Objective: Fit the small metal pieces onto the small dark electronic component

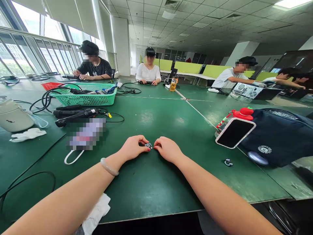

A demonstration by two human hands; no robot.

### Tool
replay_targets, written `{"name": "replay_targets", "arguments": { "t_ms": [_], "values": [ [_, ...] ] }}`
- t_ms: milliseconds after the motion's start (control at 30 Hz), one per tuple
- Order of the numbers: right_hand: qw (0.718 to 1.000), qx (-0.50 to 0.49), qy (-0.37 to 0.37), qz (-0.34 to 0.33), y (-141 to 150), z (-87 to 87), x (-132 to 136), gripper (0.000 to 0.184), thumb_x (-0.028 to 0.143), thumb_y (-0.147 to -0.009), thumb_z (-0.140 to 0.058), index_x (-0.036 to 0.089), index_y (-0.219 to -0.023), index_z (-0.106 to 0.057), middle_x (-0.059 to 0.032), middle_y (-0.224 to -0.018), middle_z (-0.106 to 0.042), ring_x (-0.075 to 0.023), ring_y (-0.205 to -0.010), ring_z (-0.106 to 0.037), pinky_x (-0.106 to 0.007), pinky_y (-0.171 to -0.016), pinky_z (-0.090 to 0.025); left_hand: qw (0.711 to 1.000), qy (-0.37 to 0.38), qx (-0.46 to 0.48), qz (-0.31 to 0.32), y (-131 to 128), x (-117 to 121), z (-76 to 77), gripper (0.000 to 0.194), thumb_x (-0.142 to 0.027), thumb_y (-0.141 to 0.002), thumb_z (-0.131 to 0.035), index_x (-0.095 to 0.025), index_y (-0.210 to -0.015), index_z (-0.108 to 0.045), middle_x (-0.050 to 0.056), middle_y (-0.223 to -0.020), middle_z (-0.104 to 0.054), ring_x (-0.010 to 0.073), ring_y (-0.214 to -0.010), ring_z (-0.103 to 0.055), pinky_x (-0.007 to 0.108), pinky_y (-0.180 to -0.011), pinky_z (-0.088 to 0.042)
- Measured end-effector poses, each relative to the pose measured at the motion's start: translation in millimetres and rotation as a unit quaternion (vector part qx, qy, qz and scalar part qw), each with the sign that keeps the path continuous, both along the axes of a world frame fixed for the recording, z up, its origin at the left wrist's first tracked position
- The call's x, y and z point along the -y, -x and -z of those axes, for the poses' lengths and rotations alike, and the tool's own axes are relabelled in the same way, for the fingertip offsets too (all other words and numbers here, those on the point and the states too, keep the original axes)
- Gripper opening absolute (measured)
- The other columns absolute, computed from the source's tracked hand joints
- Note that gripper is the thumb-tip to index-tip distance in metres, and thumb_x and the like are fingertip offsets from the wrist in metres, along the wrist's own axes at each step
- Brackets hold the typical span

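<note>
Between my hands, just above the green table (146, 189), is a small dark circuit board (148, 145) with light markings. My left hand (134, 147) pinches it between thumb and forefinger; a pale bangle circles that wrist. Facing it from the other side, my right hand (168, 149) has its thumb and forefinger pressed together at a tiny pale piece by the board's right edge. That piece is too small to name, and I cannot tell whether it is joined to the board. The right hand's other fingers are curled under, partly hidden.
On the left stand a green basket (88, 94) of cables, black handheld tools (78, 114) and a pale pouch (14, 114). To the right are a leaning phone (236, 133), a navy bag (281, 133) and a small dark ring-like item (228, 162). Several people sit around the table.
</note>
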State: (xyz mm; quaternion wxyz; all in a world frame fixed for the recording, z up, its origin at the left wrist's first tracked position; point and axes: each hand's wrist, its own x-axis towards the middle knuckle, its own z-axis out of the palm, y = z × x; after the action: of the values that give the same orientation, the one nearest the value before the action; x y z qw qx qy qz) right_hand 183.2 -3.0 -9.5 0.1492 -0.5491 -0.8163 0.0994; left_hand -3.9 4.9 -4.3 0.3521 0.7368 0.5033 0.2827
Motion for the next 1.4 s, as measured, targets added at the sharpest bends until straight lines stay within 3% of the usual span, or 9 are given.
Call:
{"name": "replay_targets", "arguments": {
  "t_ms": [333, 467, 567, 733, 1133, 1400],
  "values": [
    [0.991, 0.104, -0.077, -0.021, 1, -0.1, -1, 0.014, 0.018, -0.085, -0.047, 0.020, -0.079, -0.060, -0.0021, -0.083, -0.057, -0.0127, -0.071, -0.054, -0.024, -0.057, -0.034, 1.000, 0.014, 0.012, -0.002, -2, 0, -0.8, 0.023, -0.034, -0.059, -0.069, -0.021, -0.077, -0.062, 0.001, -0.082, -0.069, 0.0175, -0.080, -0.063, 0.030, -0.076, -0.048],
    [0.991, 0.062, -0.116, 0.020, -1, -7.1, 3, 0.018, 0.023, -0.089, -0.042, 0.021, -0.082, -0.059, -0.0025, -0.087, -0.057, -0.0124, -0.073, -0.053, -0.024, -0.060, -0.035, 1.000, 0.022, 0.017, -0.007, -3, 1, -1.3, 0.023, -0.034, -0.059, -0.069, -0.021, -0.077, -0.062, 0.001, -0.081, -0.069, 0.0176, -0.080, -0.063, 0.030, -0.075, -0.048],
    [0.990, 0.024, -0.139, 0.002, 3, -8.9, 8, 0.019, 0.024, -0.089, -0.042, 0.021, -0.083, -0.059, -0.0013, -0.087, -0.057, -0.0115, -0.074, -0.053, -0.023, -0.062, -0.035, 0.999, 0.021, 0.023, -0.005, -3, 2, -1.6, 0.022, -0.033, -0.059, -0.069, -0.021, -0.076, -0.061, 0.000, -0.081, -0.069, 0.0173, -0.079, -0.063, 0.029, -0.075, -0.048],
    [0.990, 0.018, -0.133, -0.041, 11, -6.1, 12, 0.016, 0.021, -0.088, -0.044, 0.021, -0.084, -0.060, -0.0008, -0.086, -0.057, -0.0107, -0.073, -0.053, -0.022, -0.062, -0.035, 0.999, 0.020, 0.033, 0.009, -3, 2, -1.1, 0.023, -0.034, -0.058, -0.070, -0.021, -0.074, -0.059, 0.000, -0.082, -0.069, 0.0181, -0.081, -0.063, 0.030, -0.075, -0.047],
    [0.991, 0.001, -0.129, -0.032, 7, -8.9, 10, 0.019, 0.022, -0.089, -0.043, 0.022, -0.087, -0.062, -0.0015, -0.088, -0.058, -0.0113, -0.076, -0.054, -0.022, -0.065, -0.038, 0.999, 0.014, 0.047, 0.016, -4, 2, -3.2, 0.022, -0.032, -0.060, -0.069, -0.020, -0.076, -0.060, 0.000, -0.083, -0.069, 0.0173, -0.081, -0.063, 0.029, -0.077, -0.047],
    [0.993, -0.016, -0.115, -0.024, 4, -10.8, 13, 0.024, 0.037, -0.087, -0.047, 0.022, -0.099, -0.061, -0.0019, -0.090, -0.060, -0.0115, -0.073, -0.055, -0.023, -0.065, -0.040, 0.996, 0.022, 0.091, 0.013, -1, -2, -2.0, 0.025, -0.032, -0.063, -0.068, -0.019, -0.084, -0.062, 0.002, -0.085, -0.069, 0.0181, -0.084, -0.063, 0.031, -0.080, -0.048]
  ]
}}
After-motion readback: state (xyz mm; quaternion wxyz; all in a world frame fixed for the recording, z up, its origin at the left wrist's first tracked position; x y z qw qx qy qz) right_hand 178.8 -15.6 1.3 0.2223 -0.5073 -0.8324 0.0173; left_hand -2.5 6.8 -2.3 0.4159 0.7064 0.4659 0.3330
